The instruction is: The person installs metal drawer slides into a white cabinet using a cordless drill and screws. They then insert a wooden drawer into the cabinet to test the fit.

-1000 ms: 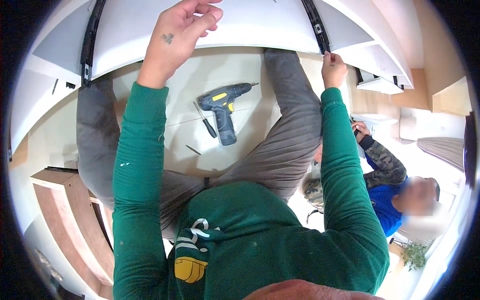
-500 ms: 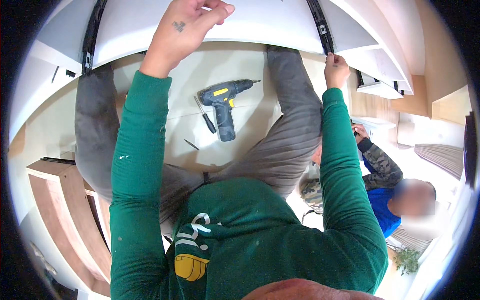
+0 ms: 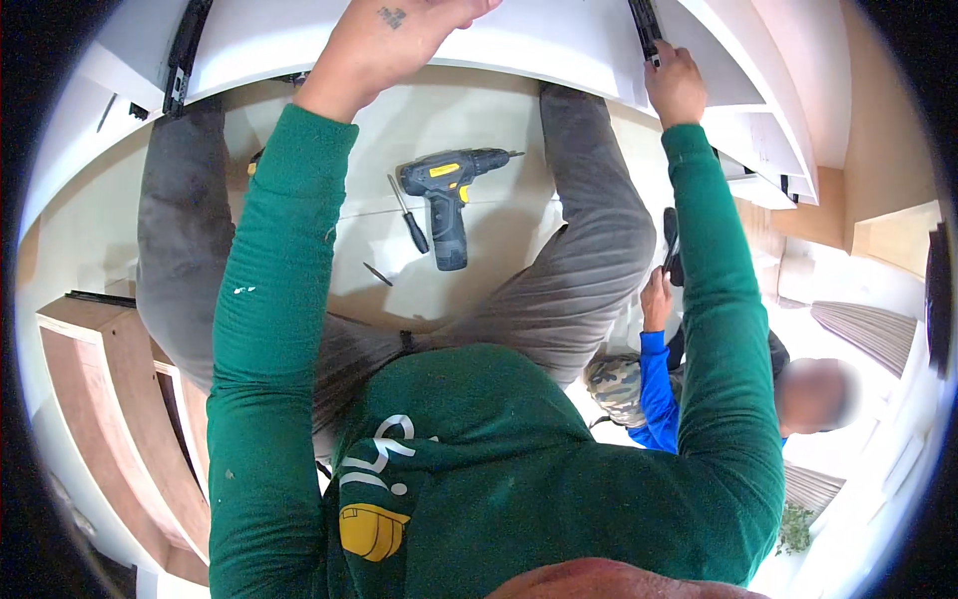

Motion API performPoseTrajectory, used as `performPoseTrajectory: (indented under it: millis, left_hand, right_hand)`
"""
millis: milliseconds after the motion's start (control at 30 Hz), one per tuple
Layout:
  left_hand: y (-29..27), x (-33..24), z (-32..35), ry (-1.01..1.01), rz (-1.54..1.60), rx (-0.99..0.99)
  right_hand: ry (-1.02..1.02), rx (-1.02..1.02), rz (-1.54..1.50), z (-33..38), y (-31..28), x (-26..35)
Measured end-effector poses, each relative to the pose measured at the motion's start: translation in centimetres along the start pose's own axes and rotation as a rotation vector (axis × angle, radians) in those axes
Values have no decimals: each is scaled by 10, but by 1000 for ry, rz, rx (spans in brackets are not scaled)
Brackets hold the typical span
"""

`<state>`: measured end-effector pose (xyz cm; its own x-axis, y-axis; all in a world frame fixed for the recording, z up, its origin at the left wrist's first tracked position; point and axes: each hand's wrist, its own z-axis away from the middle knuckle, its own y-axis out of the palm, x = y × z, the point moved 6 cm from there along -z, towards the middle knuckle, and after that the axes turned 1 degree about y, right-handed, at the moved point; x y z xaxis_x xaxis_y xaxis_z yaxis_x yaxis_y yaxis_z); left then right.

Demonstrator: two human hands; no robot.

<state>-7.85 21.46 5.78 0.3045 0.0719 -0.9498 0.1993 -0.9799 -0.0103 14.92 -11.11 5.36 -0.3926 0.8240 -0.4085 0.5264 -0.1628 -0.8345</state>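
A white cabinet [image 3: 539,50] is filling the top of the view, with a left black slide [image 3: 186,55] and a right black slide [image 3: 646,25] running along its inner sides. At the lower left, a wooden drawer box [image 3: 130,374] is standing beside the person's leg, carrying a black rail [image 3: 100,298] on its upper edge.

Pale floor tiles [image 3: 489,120] are showing between the person's legs in grey trousers [image 3: 589,250]. To the right, a co-worker in a blue sleeve [image 3: 654,384] is holding a black object [image 3: 671,235], and a striped curtain [image 3: 868,334] is hanging beyond. Lying on the tiles are a cordless drill [image 3: 449,230], a screwdriver [image 3: 414,233] just beside it and a short dark piece [image 3: 375,273].

The left hand [image 3: 399,35] is reaching over the cabinet, its fingers mostly cut off, so its opening and contents are unclear. The right hand [image 3: 678,85] is bending its fingers and touching the right black slide's near end; whether it is gripping cannot be told.
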Motion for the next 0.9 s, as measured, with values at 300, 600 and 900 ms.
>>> performPoseTrajectory:
  millis: [300, 600, 900]
  left_hand:
    - [-12, 6, 0, 35, -54, -57]
    - [-24, 5, 1, 70, -25, -103]
    - [-6, 6, -5, 75, -18, -77]
  right_hand:
    - [-270, 271, 647, -43, 73, 3]
    - [-361, 125, 505, -45, 69, 2]
    - [-567, 145, -176, -33, -4, -54]
